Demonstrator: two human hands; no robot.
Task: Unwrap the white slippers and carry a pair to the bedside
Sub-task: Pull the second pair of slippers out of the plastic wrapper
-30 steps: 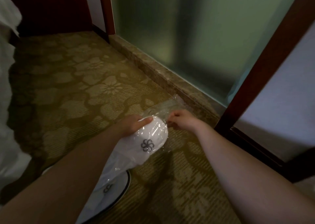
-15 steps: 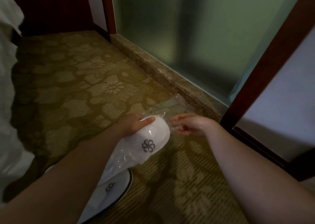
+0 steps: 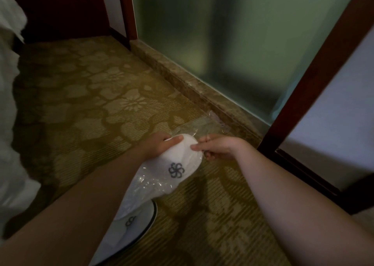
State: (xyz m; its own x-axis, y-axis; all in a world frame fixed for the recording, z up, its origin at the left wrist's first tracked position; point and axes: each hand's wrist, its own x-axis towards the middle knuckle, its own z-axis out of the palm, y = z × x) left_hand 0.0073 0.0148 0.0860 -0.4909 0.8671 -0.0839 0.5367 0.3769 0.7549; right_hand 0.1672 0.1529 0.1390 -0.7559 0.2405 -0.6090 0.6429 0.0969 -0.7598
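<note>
A white slipper (image 3: 174, 164) with a grey flower logo is held above the carpet, its heel half inside crinkled clear plastic wrap (image 3: 149, 187). My left hand (image 3: 159, 144) grips the slipper's toe from the left. My right hand (image 3: 218, 147) pinches the toe end from the right with fingertips on it. A second white slipper (image 3: 131, 225) with a dark sole edge lies on the carpet below, partly hidden by my left forearm. An empty clear wrapper (image 3: 202, 124) lies on the carpet just beyond my hands.
White bedding (image 3: 10, 124) hangs along the left edge. A stone sill (image 3: 182, 79) runs under a frosted glass panel (image 3: 232, 33). A dark wooden frame (image 3: 315, 79) stands at right, dark furniture (image 3: 60, 9) at the back. Patterned carpet (image 3: 91, 104) covers the floor.
My right hand has come back to the slipper's toe and pinches it after briefly drawing away. The slipper's toe now shows bare of plastic.
</note>
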